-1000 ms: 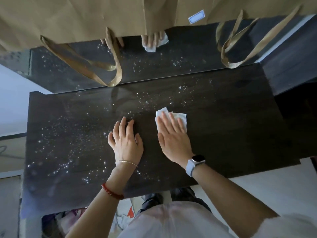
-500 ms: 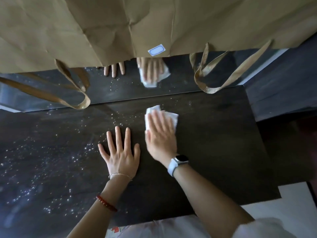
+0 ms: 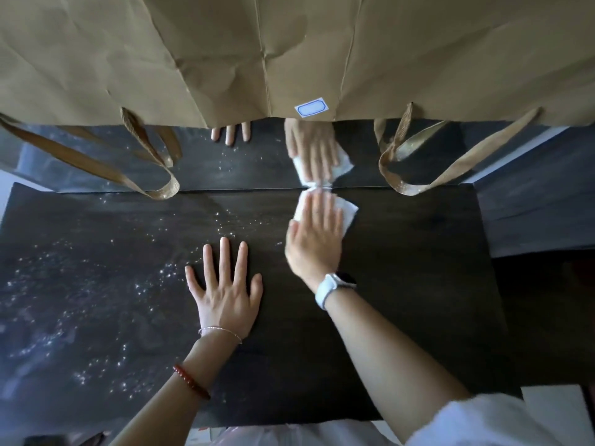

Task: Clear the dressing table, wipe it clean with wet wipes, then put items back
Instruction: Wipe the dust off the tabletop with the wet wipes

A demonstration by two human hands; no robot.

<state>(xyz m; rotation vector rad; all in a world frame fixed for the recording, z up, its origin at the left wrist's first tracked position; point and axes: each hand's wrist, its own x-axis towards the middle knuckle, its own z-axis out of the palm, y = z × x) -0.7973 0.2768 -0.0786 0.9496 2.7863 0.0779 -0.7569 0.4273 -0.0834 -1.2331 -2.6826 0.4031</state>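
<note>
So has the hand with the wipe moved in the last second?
Yes. The right hand has pushed the wet wipe away from the person, up to the mirror's bottom edge; earlier it lay mid-table.

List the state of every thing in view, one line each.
Dressing table: bare of items; its left part speckled with bright droplets or specks, its right part plain dark.
Wet wipe: flat on the tabletop at the mirror edge, under the fingers.
Right hand: fingers straight, pressing the wipe.
Left hand: flat on the table, fingers spread.
Mirror: upper part covered by brown paper bags.
</note>
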